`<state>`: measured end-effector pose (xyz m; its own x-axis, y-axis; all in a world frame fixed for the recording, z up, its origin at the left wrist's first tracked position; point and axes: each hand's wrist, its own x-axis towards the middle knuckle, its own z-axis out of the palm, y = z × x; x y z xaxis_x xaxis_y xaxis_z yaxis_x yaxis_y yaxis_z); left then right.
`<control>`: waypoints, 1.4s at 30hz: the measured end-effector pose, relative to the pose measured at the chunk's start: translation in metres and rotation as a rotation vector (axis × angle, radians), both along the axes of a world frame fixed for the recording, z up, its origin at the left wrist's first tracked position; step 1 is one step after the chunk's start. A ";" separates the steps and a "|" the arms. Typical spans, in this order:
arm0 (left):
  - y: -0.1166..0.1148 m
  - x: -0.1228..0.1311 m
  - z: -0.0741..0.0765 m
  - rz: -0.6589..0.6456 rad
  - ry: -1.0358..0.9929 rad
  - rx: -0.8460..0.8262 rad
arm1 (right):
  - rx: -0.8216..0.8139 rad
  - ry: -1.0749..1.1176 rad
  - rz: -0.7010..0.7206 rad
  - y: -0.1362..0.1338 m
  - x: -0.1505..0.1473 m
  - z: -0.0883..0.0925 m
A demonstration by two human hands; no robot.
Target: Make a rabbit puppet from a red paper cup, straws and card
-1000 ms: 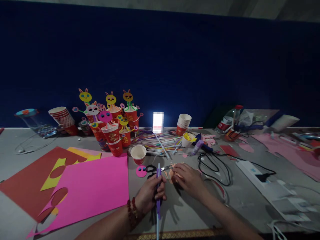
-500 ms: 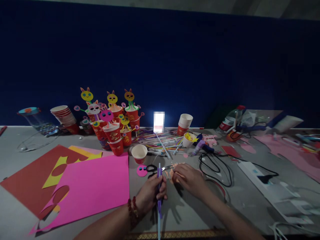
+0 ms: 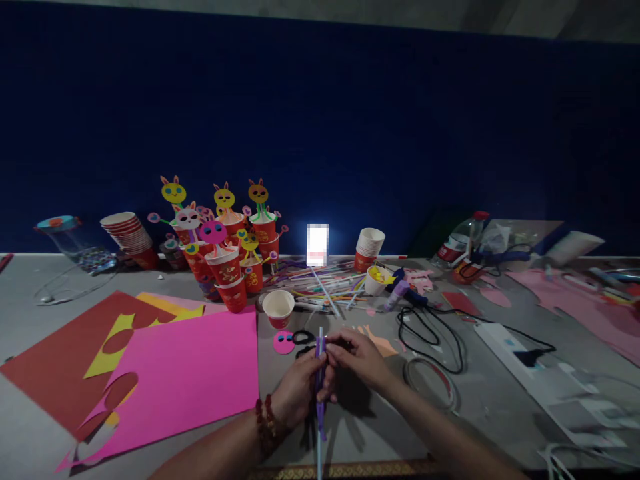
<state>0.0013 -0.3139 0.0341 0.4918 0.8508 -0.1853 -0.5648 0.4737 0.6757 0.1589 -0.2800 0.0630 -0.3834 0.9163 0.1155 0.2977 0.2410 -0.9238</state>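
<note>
Purple stick bundle [image 3: 321,412], clasped at six o'clock, tip toward twelve.
Best steadied by the closed left hand [image 3: 299,387]; right hand [image 3: 364,361] is half curled near its tip, any pinch unclear.

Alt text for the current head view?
Left hand holds a pale stick with purple material; right hand is near its upper end. A pink sheet lies left on the grey table, red cups with cutout animal faces behind.
</note>
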 end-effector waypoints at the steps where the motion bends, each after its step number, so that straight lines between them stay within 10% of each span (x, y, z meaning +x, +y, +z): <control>1: 0.000 0.000 0.000 0.004 0.000 -0.004 | -0.043 0.041 -0.007 0.001 -0.005 -0.001; 42: -0.004 0.004 0.007 0.020 0.007 -0.002 | -0.592 0.406 -0.057 -0.005 -0.031 -0.005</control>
<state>0.0048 -0.3182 0.0410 0.4732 0.8601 -0.1907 -0.5698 0.4639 0.6783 0.1281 -0.2852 0.0576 -0.3650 0.8867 -0.2838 -0.0998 -0.3403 -0.9350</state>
